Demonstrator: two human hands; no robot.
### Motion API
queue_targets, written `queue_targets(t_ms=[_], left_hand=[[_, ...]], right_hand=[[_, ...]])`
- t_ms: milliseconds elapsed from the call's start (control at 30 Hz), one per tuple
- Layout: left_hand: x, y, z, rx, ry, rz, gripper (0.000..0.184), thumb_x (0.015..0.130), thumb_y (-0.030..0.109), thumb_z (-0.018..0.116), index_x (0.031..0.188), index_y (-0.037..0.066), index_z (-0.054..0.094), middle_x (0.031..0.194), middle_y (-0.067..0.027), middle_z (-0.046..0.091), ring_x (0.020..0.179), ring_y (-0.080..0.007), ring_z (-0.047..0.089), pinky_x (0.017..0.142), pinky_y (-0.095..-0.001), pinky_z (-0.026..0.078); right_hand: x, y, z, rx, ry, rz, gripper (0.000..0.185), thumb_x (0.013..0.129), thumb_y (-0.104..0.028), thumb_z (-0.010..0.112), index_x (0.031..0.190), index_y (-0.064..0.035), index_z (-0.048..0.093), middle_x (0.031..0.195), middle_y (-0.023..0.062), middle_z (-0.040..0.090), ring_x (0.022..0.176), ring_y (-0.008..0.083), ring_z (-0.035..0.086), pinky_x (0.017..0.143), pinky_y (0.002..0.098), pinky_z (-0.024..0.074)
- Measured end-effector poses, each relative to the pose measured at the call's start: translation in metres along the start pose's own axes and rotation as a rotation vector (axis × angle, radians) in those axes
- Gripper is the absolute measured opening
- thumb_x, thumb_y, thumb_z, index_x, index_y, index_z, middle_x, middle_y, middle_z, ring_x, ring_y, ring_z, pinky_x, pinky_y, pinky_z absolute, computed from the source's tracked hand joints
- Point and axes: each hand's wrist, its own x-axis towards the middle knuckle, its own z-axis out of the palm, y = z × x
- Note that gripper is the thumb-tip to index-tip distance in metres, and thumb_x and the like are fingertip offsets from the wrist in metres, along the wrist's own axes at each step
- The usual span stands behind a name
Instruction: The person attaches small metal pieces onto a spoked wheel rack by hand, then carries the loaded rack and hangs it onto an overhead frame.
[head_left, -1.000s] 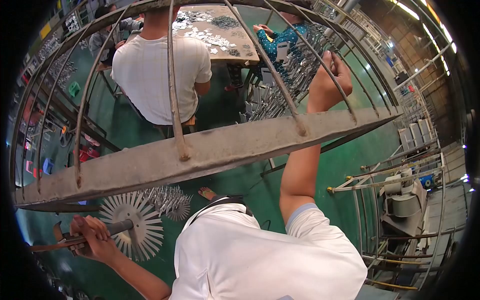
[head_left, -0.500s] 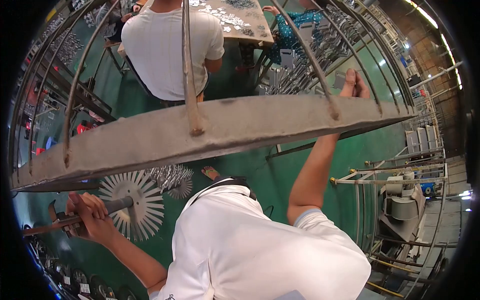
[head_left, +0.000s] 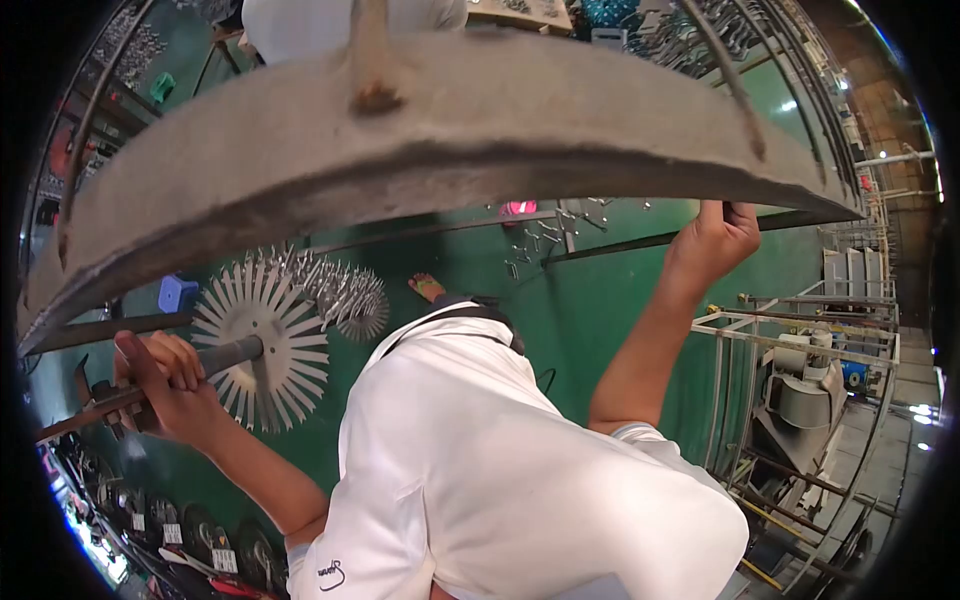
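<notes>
A broad grey metal beam with upright rods [head_left: 460,110] arches across the upper view, close to the camera. At the lower left, my left hand [head_left: 172,385] is closed around a rusty metal bar [head_left: 95,415]. Beside it a grey pipe [head_left: 230,353] runs to a round metal plate with slotted edges [head_left: 262,385]. Over on the right, my right hand [head_left: 715,245] is raised to the beam's lower edge with bent fingers drawn together. Its fingertips are partly hidden by the beam, so what they hold cannot be made out.
Small metal parts [head_left: 335,285] hang in a cluster behind the slotted plate. A blue stool [head_left: 177,293] stands at left. Metal rack frames and machinery [head_left: 810,400] are at right. A person in a white shirt [head_left: 300,25] sits beyond the beam. Wheels line the lower left.
The beam appears larger and higher in view, hiding more of the seated person and table. My right hand has gone from showing above the beam to below it. My left hand keeps its grip.
</notes>
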Motion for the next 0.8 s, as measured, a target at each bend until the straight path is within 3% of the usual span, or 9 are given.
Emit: queue_targets(t_ms=[67,167,333,500,633,800], left_hand=[[-0.001,0.002,0.003,0.014,0.017,-0.003,0.044,0.102,0.021,0.06,0.064,0.01,0.041,0.05,0.001,0.036,0.039,-0.0067,0.03,0.038,-0.0245,0.024],[0.0,-0.002,-0.008,-0.008,-0.027,-0.061,0.045,0.104,0.023,0.057,0.064,0.011,0.04,0.051,0.0007,0.036,0.04,-0.008,0.029,0.04,-0.0251,0.025],[-0.001,0.0,-0.002,-0.056,-0.031,-0.049,0.041,0.104,0.022,0.057,0.067,0.009,0.043,0.05,0.0005,0.036,0.039,-0.008,0.03,0.039,-0.0251,0.025],[0.0,0.005,0.006,-0.042,-0.001,-0.007,0.038,0.101,0.016,0.061,0.067,0.006,0.047,0.049,-0.0015,0.039,0.038,-0.0102,0.033,0.036,-0.0254,0.027],[0.002,-0.003,-0.005,-0.266,-0.115,0.015,0.029,0.099,0.011,0.061,0.073,0.002,0.051,0.051,-0.0045,0.042,0.038,-0.0113,0.036,0.036,-0.0245,0.03],[0.002,0.001,-0.003,-0.11,-0.104,0.119,0.024,0.099,0.007,0.057,0.077,0.0,0.053,0.052,-0.0064,0.042,0.039,-0.011,0.036,0.036,-0.0244,0.031]], right_hand=[[-0.01,-0.01,0.001,0.031,-0.091,0.062,0.014,0.091,0.004,0.067,0.102,0.008,0.073,0.094,0.0074,0.073,0.084,0.0105,0.063,0.08,0.0227,0.0486],[-0.023,-0.012,0.004,0.123,-0.201,0.091,0.017,0.086,0.006,0.071,0.103,0.0062,0.074,0.096,0.0056,0.072,0.088,0.0088,0.062,0.082,0.0234,0.0478],[-0.054,-0.003,0.005,0.172,-0.537,0.106,0.011,0.089,0.004,0.067,0.098,0.009,0.07,0.081,0.0028,0.056,0.077,0.0098,0.05,0.068,0.0217,0.0383],[-0.083,-0.001,0.022,0.304,-0.819,0.179,0.013,0.089,0.001,0.069,0.099,0.0082,0.071,0.082,0.0041,0.058,0.076,0.0115,0.049,0.067,0.0229,0.0374],[-0.107,-0.006,0.039,0.4,-0.974,0.236,0.012,0.087,0.003,0.07,0.098,0.0082,0.071,0.081,0.0045,0.059,0.076,0.0122,0.049,0.066,0.0232,0.0369],[-0.136,-0.012,0.07,0.481,-1.126,0.255,0.013,0.082,0.005,0.074,0.094,0.0076,0.073,0.074,0.0033,0.057,0.071,0.0124,0.046,0.063,0.0257,0.0345]])
